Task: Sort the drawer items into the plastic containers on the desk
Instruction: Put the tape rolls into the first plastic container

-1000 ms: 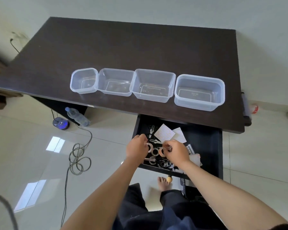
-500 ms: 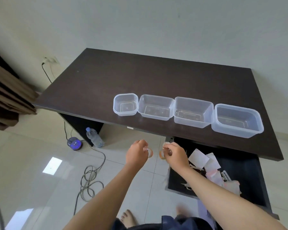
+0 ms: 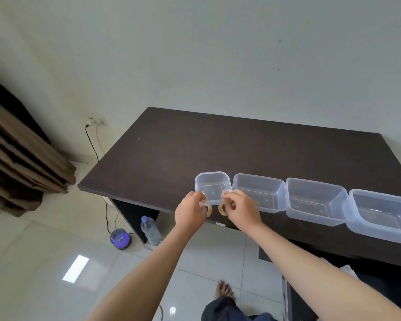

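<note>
- Left hand (image 3: 191,210): fingers curled round a small tape roll (image 3: 206,208), pinching it at the near edge of the counter (image 3: 171,158).
- Right hand (image 3: 242,210): just beside the left, fingers curled on a second tape roll (image 3: 222,208); a further ring seems to sit at its fingertips, too small to confirm.
- Smallest container (image 3: 212,183): directly beyond both hands, holding nothing. Both rolls sit at its near wall, not yet inside it.
- Three larger containers stand in a row to the right of the hands: second container (image 3: 259,192), third container (image 3: 315,200), fourth container (image 3: 380,215). All hold nothing.
- Drawer (image 3: 357,281): open, behind and to the right of the right hand; white papers show inside, other contents are hidden.
- Step in hand, as judged: delivery of the tape rolls to the smallest container, early in the sort.
- Next move calls for carrying both rolls forward over the near rim, then loosening the fingers so that they drop inside. The container looks light; a knock from either hand could shift it.
</note>
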Tool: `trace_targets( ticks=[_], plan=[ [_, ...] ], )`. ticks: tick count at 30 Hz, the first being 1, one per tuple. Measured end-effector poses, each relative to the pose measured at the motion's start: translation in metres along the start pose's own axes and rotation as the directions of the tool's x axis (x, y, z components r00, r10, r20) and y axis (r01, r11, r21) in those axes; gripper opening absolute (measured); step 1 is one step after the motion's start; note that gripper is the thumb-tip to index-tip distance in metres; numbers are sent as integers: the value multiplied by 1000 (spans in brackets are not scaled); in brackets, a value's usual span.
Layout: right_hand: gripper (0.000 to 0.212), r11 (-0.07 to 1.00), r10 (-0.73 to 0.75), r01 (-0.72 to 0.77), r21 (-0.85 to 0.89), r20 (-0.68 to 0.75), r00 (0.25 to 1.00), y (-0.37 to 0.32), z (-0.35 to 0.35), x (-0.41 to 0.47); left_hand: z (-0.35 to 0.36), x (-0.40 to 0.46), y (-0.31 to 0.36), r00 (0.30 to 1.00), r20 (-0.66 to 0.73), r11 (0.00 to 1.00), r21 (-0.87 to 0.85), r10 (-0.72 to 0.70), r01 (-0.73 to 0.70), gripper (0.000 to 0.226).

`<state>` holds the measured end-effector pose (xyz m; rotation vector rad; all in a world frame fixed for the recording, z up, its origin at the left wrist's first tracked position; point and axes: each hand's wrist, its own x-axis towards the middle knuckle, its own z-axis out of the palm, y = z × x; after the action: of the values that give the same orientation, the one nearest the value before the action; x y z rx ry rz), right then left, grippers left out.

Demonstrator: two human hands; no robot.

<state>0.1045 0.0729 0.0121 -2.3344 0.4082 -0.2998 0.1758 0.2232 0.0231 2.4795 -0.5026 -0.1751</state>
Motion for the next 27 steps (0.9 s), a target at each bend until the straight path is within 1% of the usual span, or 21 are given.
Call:
trace_targets(
  ticks=[3,7,9,12,15,18,21,24,27],
  plan=[
    [25,998,-25,27,-50,38,999,-4,-2,40,-3,37,2,1000,-8,1000,3,-7,7,26],
    [25,991,-36,51,-123,116,993,-4,1,82,0,72,-3,999,38,999,48,21,-23,24],
    [24,982,-20,55,-180,188,982,-3,5,95,3,85,-8,999,51,998,57,18,-21,25],
    [25,940,17,91,-329,310,951,2,11,106,10,99,-11,995,95,994,96,41,-51,27],
    [25,912,42,92,-399,317,948,5,16,110,15,109,-13,988,134,988,121,82,-99,28],
    [20,908,65,66,-414,293,954,6,19,111,19,115,-15,972,206,981,128,115,-143,30],
    [19,911,90,39,-411,290,953,7,18,113,20,118,-13,966,243,985,117,94,-125,32],
    [16,936,110,-6,-352,276,955,7,16,110,18,113,-10,977,188,976,172,103,-136,30],
    [22,968,89,-28,-249,238,967,6,12,104,13,102,-11,983,145,984,124,110,-128,30]
  ],
)
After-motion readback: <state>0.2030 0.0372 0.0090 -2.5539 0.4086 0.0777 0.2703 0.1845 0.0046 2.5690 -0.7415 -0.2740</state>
